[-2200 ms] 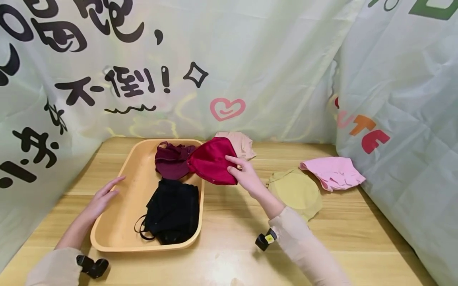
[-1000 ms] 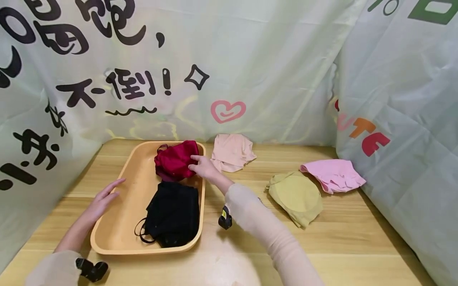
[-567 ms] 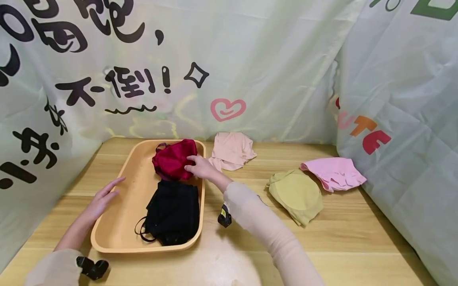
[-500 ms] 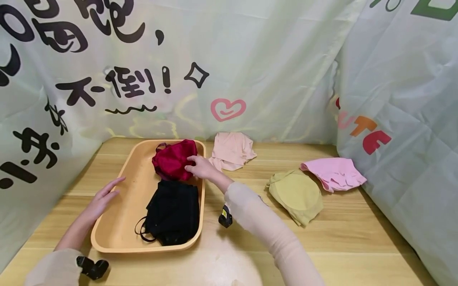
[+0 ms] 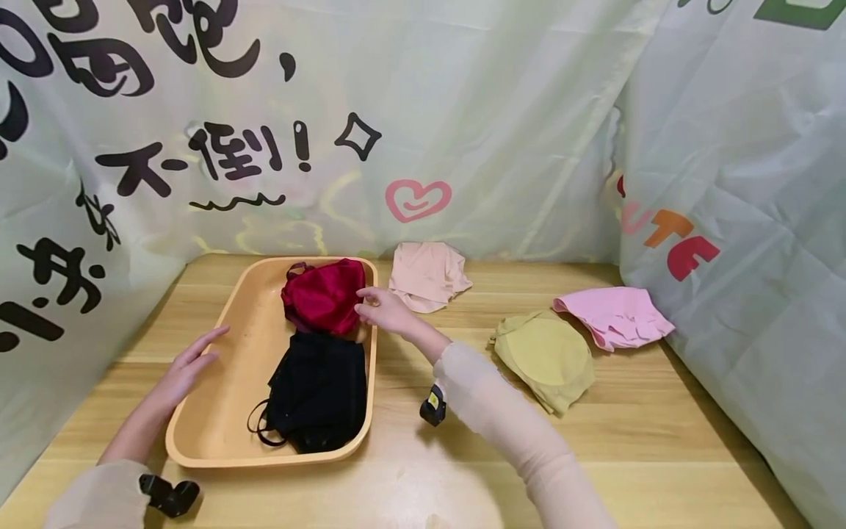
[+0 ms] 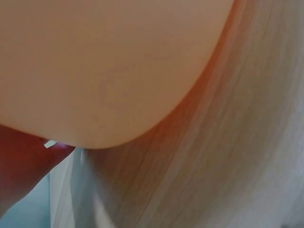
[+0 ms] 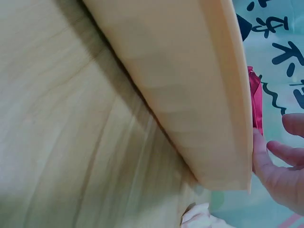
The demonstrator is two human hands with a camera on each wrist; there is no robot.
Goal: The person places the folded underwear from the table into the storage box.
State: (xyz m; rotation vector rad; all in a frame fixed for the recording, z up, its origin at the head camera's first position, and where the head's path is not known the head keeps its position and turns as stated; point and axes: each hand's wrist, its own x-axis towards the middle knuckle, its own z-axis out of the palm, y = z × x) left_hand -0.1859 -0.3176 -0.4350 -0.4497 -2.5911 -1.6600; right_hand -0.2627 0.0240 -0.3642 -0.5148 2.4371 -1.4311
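Note:
My right hand [image 5: 390, 312] is over the right rim of an orange tray [image 5: 228, 397], fingers parted and fingertips right at the edge of a folded red satin garment [image 5: 324, 297]. In the right wrist view, the fingers [image 7: 280, 152] are spread beside the red cloth [image 7: 255, 102]. A dark maroon garment with a strap [image 5: 296, 270] lies mostly hidden under the red one. In front of these is a folded black garment [image 5: 320, 393] with thin looped straps. My left hand [image 5: 188, 371] rests on the tray's left rim, fingers extended.
On the wooden table [image 5: 429, 455], a pale pink garment [image 5: 429, 275] lies behind the tray's right corner. Further right lie a yellow-green garment [image 5: 545, 360] and a brighter pink one [image 5: 617, 316]. Printed curtains [image 5: 515, 147] stand behind and at both sides.
The right hand carried the red garment leftward into the tray, laid it over the maroon one, let go, and has drawn slightly back right. The left hand has stayed on the rim.

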